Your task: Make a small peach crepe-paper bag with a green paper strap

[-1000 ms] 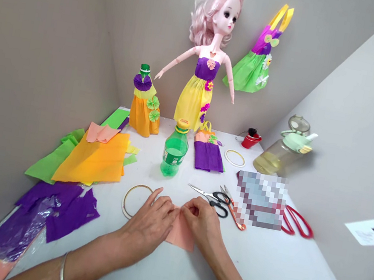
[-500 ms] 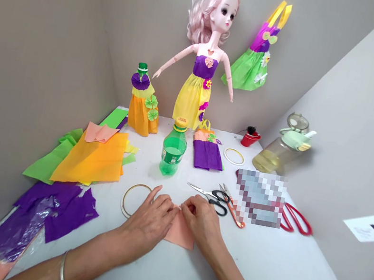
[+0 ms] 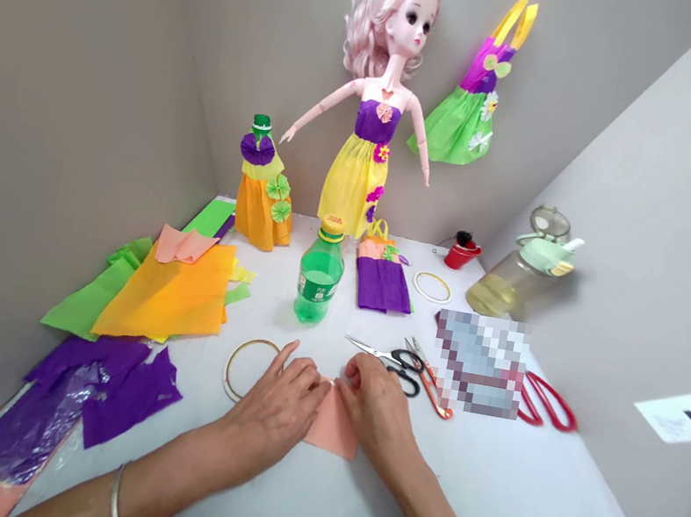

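A small peach piece of thin fabric (image 3: 334, 429) lies on the white table close in front of me. My left hand (image 3: 286, 395) is closed on its upper left edge, fingers bent over it and thumb hidden. At the top edge, a little to the right, my right hand (image 3: 378, 405) pinches the same piece between thumb and fingers. The two hands' fingertips nearly meet there. Behind my left hand lies a thin white ring with a golden inside (image 3: 243, 356), partly covered. Black-handled scissors (image 3: 379, 353) rest just beyond my right hand.
A green bottle (image 3: 318, 280) stands ahead, before a doll (image 3: 367, 173). Orange fabric (image 3: 171, 295) and purple fabric (image 3: 126, 398) lie left. Orange-handled scissors (image 3: 429, 389), red-handled scissors (image 3: 551, 402) and a drinking bottle (image 3: 504, 287) are on the right.
My right hand has turned slightly over the top edge of the peach fabric. My left hand stays almost where it was. The view has shifted very slightly.
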Demonstrator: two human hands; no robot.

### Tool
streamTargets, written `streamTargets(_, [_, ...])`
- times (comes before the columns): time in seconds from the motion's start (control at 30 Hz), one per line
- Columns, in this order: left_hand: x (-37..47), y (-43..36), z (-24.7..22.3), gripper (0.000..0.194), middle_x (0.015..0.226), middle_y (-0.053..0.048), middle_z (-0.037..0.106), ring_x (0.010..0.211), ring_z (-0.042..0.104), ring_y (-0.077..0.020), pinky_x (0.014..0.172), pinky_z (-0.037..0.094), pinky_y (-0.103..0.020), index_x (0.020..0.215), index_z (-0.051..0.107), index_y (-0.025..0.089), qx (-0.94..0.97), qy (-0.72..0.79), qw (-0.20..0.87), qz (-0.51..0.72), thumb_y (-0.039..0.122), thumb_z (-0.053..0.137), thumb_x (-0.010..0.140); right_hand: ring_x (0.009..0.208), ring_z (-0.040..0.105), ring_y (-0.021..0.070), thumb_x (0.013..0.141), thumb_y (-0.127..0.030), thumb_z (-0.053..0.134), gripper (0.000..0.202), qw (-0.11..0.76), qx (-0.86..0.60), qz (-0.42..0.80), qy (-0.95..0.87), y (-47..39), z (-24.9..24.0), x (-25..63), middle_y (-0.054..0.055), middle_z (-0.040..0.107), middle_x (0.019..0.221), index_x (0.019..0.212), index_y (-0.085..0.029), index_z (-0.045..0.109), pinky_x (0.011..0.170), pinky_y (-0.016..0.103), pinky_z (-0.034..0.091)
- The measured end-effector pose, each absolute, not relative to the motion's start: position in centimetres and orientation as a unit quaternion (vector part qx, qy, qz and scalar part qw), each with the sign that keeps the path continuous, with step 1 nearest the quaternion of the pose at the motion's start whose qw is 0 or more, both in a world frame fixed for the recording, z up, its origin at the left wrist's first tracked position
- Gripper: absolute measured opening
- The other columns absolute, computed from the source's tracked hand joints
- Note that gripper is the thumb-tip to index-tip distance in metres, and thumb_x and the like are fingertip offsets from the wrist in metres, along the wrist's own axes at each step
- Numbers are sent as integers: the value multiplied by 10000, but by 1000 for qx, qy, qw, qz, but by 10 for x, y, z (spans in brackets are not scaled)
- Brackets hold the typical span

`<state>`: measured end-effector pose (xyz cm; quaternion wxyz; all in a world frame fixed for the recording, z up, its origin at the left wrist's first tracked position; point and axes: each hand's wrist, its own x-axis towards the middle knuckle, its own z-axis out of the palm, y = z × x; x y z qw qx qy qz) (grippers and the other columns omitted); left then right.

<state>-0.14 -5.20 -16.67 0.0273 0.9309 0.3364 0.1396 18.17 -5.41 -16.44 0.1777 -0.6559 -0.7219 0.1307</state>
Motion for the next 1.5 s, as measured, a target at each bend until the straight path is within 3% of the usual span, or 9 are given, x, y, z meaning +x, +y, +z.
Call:
streamTargets(0.53, [-6, -50, -169, 285, 959, -70, 600, 1090, 530, -231, 1144, 283, -556, 1160, 562, 156, 923, 329, 13, 198, 75, 426, 923, 706, 528, 163, 855, -101, 531, 137, 174, -636, 127, -741, -55, -160, 183, 7, 614, 783, 750, -189, 520, 685, 301, 297])
streamTargets(0.73, [-35, -35, -151, 153, 985, -42, 588, 1008, 538, -199, 1138, 254, -535, 1034, 595, 199, 890, 382, 100, 229, 165, 492, 927, 676, 536, 164, 857, -139, 531, 115, 199, -664, 114, -712, -51, -152, 198, 0, 613, 736, 759, -199, 521, 656, 293, 313])
streamTargets(0.83, [-55, -28, -138, 72, 923, -14, 574, 950, 524, -196, 1048, 341, -478, 882, 593, 207, 875, 415, 170, 185, 208, 527, 911, 710, 548, 183, 888, -181, 527, 109, 184, -695, 73, -691, -49, -146, 217, 14, 617, 774, 781, -202, 532, 659, 298, 339])
streamTargets(0.93, [-69, -27, -128, 22, 927, -6, 562, 963, 485, -209, 908, 398, -382, 855, 575, 210, 869, 427, 220, 121, 220, 584, 872, 842, 572, 216, 883, -140, 520, 74, 145, -702, 16, -697, -51, -143, 234, 46, 626, 904, 892, -196, 568, 685, 309, 367])
streamTargets(1.07, [-77, -32, -124, 121, 957, 2, 550, 979, 457, -207, 862, 379, -330, 849, 547, 206, 870, 419, 249, 69, 162, 644, 792, 941, 574, 245, 852, -84, 530, 211, 96, -694, -16, -713, -53, -145, 241, 65, 627, 1004, 1023, -196, 582, 723, 329, 388])
streamTargets(1.27, [-74, -32, -124, 97, 892, 5, 541, 904, 467, -188, 814, 357, -313, 799, 520, 197, 875, 418, 240, 53, 105, 522, 831, 933, 580, 262, 863, -103, 521, 185, 69, -688, -37, -721, -52, -149, 238, 93, 638, 1038, 1005, -196, 594, 756, 361, 397])
streamTargets(1.5, [-75, -32, -126, 123, 853, 19, 524, 809, 485, -168, 733, 364, -280, 801, 459, 210, 857, 437, 260, 80, 87, 454, 800, 918, 615, 259, 836, -27, 483, 294, 27, -694, -16, -720, -50, -147, 239, 96, 649, 999, 1053, -189, 598, 740, 353, 416])
